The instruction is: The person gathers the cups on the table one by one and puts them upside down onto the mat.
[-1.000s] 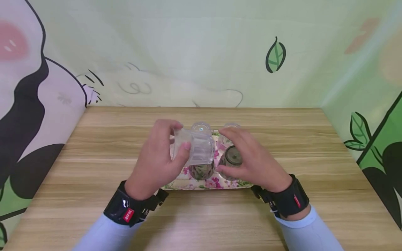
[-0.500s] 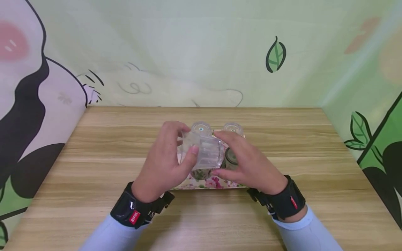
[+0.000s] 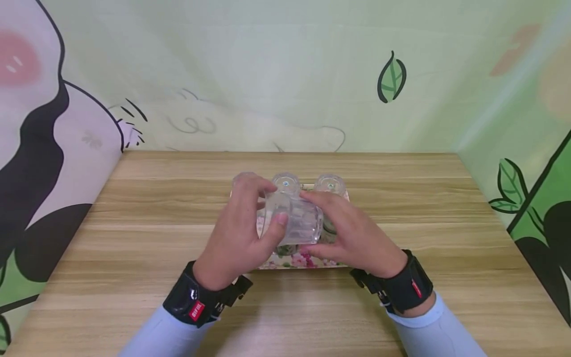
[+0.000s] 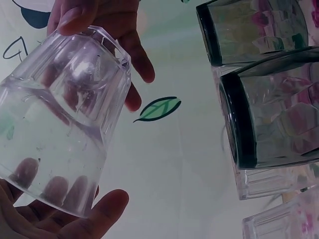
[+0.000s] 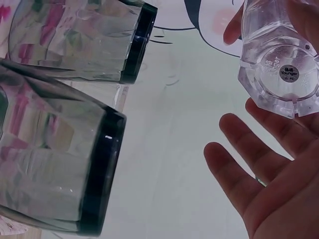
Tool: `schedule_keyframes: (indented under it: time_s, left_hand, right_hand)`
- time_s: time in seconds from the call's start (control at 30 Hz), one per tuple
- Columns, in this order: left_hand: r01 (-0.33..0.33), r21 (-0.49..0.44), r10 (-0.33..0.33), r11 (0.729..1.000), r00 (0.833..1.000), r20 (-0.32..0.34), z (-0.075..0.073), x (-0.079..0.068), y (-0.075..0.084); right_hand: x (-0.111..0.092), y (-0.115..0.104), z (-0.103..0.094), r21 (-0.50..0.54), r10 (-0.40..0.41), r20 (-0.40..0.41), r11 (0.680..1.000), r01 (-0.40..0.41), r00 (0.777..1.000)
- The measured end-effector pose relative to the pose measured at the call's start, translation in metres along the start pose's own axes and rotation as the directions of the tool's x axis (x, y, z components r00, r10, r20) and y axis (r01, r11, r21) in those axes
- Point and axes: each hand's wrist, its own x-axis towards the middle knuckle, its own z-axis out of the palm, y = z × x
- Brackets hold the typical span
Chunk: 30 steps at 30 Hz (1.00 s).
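My left hand (image 3: 238, 228) grips a clear faceted cup (image 3: 303, 223) near its mouth. The cup lies sideways in the air, its base toward my right hand (image 3: 345, 228). In the right wrist view a small round sticker (image 5: 289, 73) shows on that base. The right thumb and fingers are spread around the base end, with several fingers (image 5: 239, 174) nearly straight. Below, largely hidden by the cup and hands, two green-tinted cups stand upside down on a floral tray (image 3: 308, 262); both wrist views show their thick dark bases, one green-tinted cup (image 4: 274, 114) close up.
Behind the hands, clear cups stand upside down along the tray's far side: a middle clear cup (image 3: 285, 183), a right clear cup (image 3: 330, 183) and a left clear cup (image 3: 243, 177) partly behind my hand. The wooden table (image 3: 156, 223) meets a printed backdrop (image 3: 290, 74).
My left hand has carried the cup to the right, bringing its base between the right thumb and fingers. The right hand has shifted slightly left.
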Motion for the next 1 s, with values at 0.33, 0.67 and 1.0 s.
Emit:
schedule_keyframes:
  time_s: [0.33, 0.67, 1.0]
  left_hand:
    - [0.011, -0.024, -0.011, 1.0, 1.0, -0.002, -0.0049, -0.0008, -0.0018]
    - [0.019, -0.06, -0.019, 0.998, 1.0, -0.01, -0.0067, -0.0025, -0.0033]
    - [0.034, -0.058, -0.032, 0.998, 0.999, 0.026, -0.0102, -0.0033, -0.0051]
  right_hand:
    - [0.001, -0.001, 0.0025, 0.019, -0.007, 0.011, 1.0, 0.006, 1.0]
    - [0.0018, -0.0007, 0.0036, 0.032, -0.051, -0.025, 0.998, 0.051, 0.998]
    - [0.0021, -0.0025, 0.0048, 0.069, -0.071, -0.075, 0.995, 0.076, 0.995]
